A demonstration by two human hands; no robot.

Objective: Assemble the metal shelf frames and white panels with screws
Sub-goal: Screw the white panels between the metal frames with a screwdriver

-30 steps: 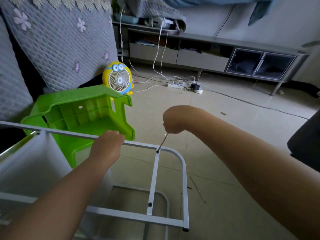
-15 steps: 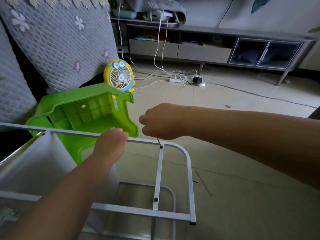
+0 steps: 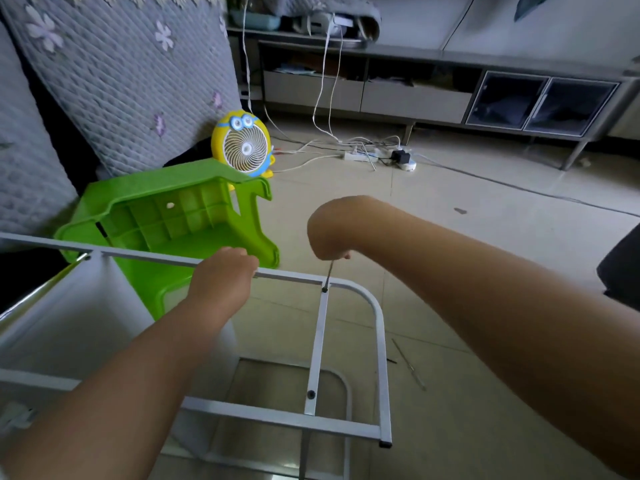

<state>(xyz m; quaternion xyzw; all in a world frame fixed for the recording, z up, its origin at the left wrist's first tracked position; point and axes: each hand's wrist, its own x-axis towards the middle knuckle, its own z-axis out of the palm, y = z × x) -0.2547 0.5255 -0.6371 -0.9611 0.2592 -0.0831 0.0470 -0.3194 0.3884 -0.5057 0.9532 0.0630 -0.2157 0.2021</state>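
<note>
Carefully now: your right hand [image 3: 327, 233] is fisted round a thin driver [image 3: 329, 271] whose tip sits on the screw [image 3: 324, 289] where the cross bar meets the top rail of the metal frame [image 3: 152, 258], and the shaft leans a little. If it leans further as you turn, I judge the tip could ride out of the head and chew it, or the screw could bite crooked. Your left hand [image 3: 225, 275], apart from the right, is curled over that same rail. If that grip slackens, the frame may twist under the torque and strain the white panel [image 3: 86, 317] fitted below the rail.

The frame stands on a pale tiled floor [image 3: 519, 216]. A tipped green stool [image 3: 180, 216] lies just behind the frame. Further beyond the frame are a yellow fan [image 3: 244, 147], a power strip [image 3: 358, 155] with trailing cables, and a low cabinet [image 3: 415, 98]. A thin rod [image 3: 408, 363] lies on the floor beside the frame.
</note>
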